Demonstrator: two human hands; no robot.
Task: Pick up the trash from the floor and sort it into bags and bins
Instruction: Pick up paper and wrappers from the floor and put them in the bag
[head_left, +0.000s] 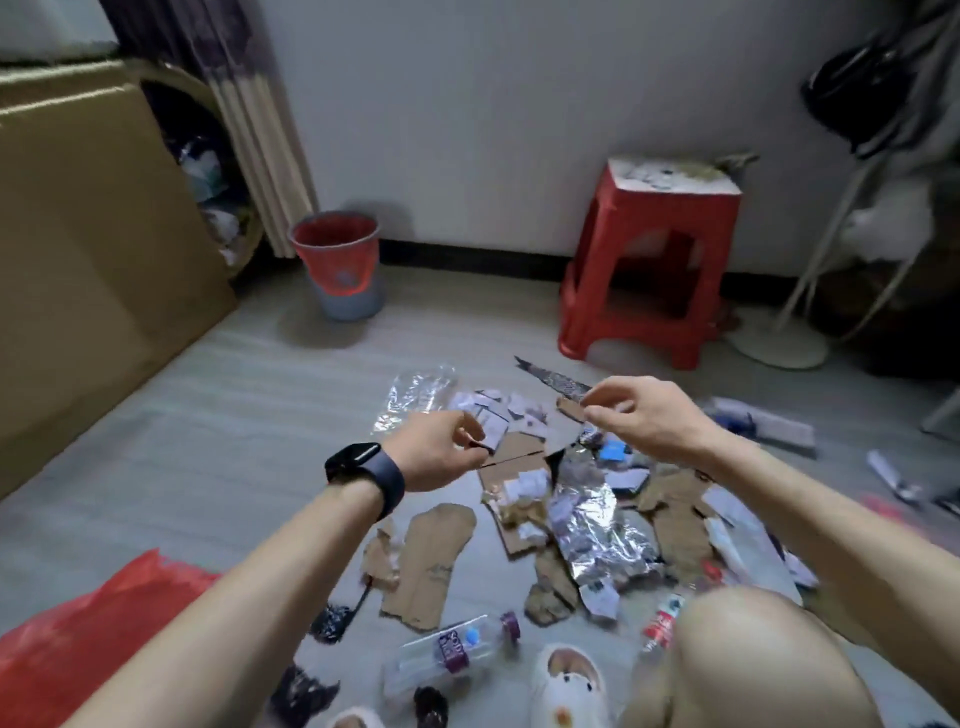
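- The right hand (641, 413) pinched a small torn cardboard scrap (570, 409) between thumb and forefinger, lifted above the pile.
- The left hand (441, 449), a dark watch (363, 467) on its wrist, had thumb and forefinger curled together over white paper scraps (493, 415); whether they gripped anything could not be told.
- The trash lay on the pale grey floor (234, 415) below both hands: flat brown cardboard pieces (426, 566), crumpled shiny foil (592, 525), a clear crinkled wrapper (415, 395) and a clear plastic bottle (452, 652) on its side.
- A red plastic bag (78, 639) lay at the near left.
- A round bin (340, 265) with a red liner stood by the wall, well apart from a red plastic stool (654, 260).
- A big cardboard box (78, 234) filled the left side.
- A bare knee (753, 654) hid the pile's lower right part.
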